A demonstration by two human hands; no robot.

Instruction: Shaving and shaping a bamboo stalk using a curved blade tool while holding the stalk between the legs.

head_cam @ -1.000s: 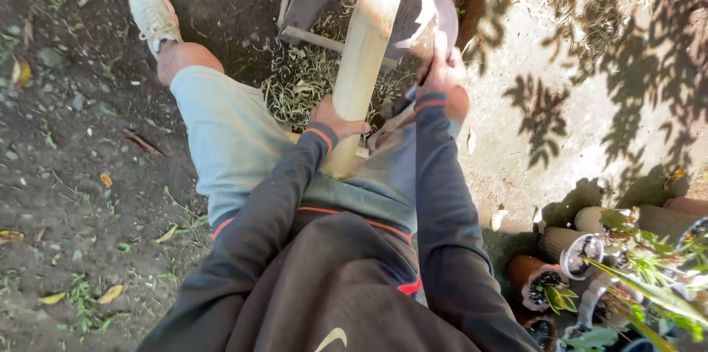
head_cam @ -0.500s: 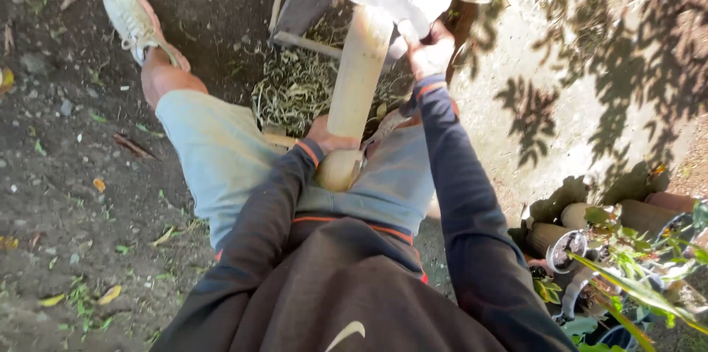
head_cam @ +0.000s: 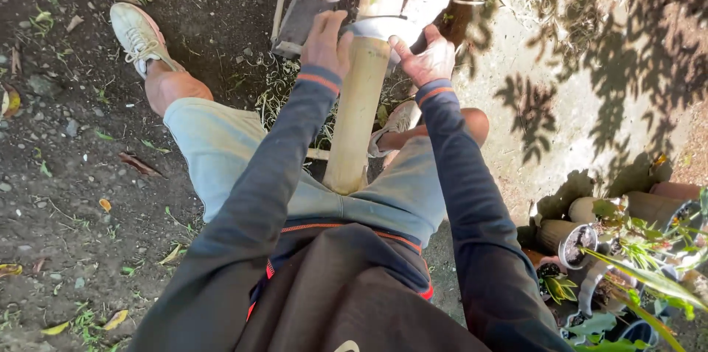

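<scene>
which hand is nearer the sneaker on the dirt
Left. The left hand grips the bamboo pole on the sneaker's side. The right hand holds the pole's far side, farther from the shoe.

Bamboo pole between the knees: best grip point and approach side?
Grip the bamboo pole on its upper shaft, from both sides, likely just below the pale blade crossing it. It is a smooth round cylinder leaning away from the lap, so palms wrap it easily. The left hand already flanks that stretch; the right hand is at the blade. The base is wedged at the shorts.
</scene>
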